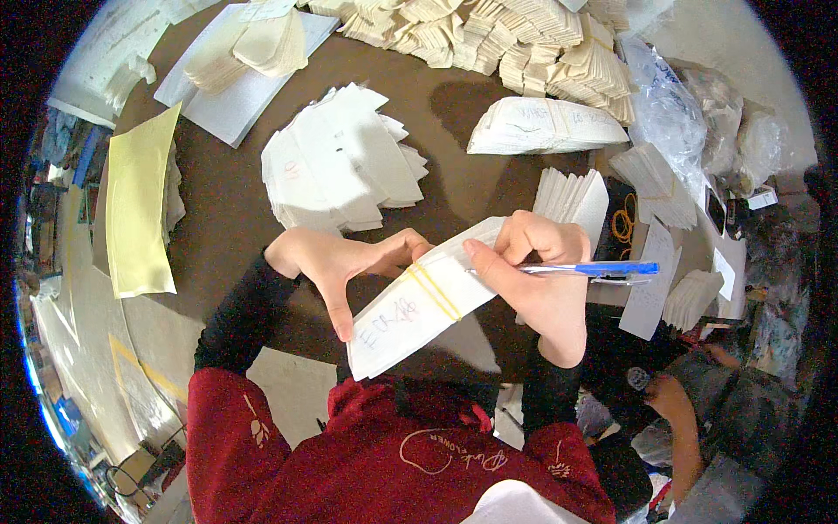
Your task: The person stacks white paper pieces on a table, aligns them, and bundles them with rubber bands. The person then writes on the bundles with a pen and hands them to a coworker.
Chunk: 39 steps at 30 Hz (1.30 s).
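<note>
A bundle of white paper pieces (393,327) with handwriting on top and a yellow rubber band (434,288) round its middle is held between my hands, tilted up to the right. My left hand (327,262) grips its left part, thumb at the near end and fingers by the far edge, partly hidden. My right hand (546,279) pinches the bundle's right end with thumb and curled fingers. A blue-and-white pen (602,269) is also tucked in that hand, its blue end pointing right. Beyond my hands lies a fanned pile of white paper pieces (336,162).
Stacked cream paper bundles (489,35) line the table's far edge, with a banded white bundle (546,127) before them. A yellow sheet (140,205) stands at left. Rubber bands (623,218), white stacks (572,196) and clear plastic (663,105) are at right. Another person's arm (681,428) shows lower right.
</note>
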Tool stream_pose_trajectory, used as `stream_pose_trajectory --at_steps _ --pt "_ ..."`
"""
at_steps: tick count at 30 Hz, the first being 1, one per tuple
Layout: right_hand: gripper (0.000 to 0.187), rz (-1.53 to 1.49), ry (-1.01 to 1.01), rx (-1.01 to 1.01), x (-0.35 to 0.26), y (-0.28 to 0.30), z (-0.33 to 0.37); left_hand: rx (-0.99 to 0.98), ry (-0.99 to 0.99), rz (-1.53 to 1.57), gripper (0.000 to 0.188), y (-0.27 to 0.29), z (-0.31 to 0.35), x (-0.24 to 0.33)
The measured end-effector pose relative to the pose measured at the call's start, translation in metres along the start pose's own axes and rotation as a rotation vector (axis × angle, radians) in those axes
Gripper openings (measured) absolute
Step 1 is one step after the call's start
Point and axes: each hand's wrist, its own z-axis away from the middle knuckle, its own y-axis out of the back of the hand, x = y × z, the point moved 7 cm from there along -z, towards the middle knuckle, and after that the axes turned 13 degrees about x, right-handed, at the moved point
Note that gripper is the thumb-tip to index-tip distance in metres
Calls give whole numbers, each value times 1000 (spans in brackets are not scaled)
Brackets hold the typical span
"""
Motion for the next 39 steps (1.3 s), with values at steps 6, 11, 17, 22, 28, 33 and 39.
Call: stream_pose_trajectory --at_steps 6,11,17,22,28,33,39 --pt "42 107 140 -72 -8 -2 -1 3 -60 -46 114 -2 -2 9" --pt "41 78 58 -9 -2 3 -2 12 -72 -13 113 -1 -2 6" --pt "41 125 84 -32 -6 3 -3 15 -27 -11 113 -1 -2 6" --pt "39 97 83 -20 -1 -1 -1 10 -28 -15 114 0 -2 3" --pt "38 110 118 86 0 12 -2 -10 -76 -23 112 0 -3 2" --pt "37 110 152 90 -5 16 -4 -19 -81 -32 114 -1 -2 4" --pt "37 159 112 146 -3 22 -5 -17 -80 -67 114 -1 -2 4"
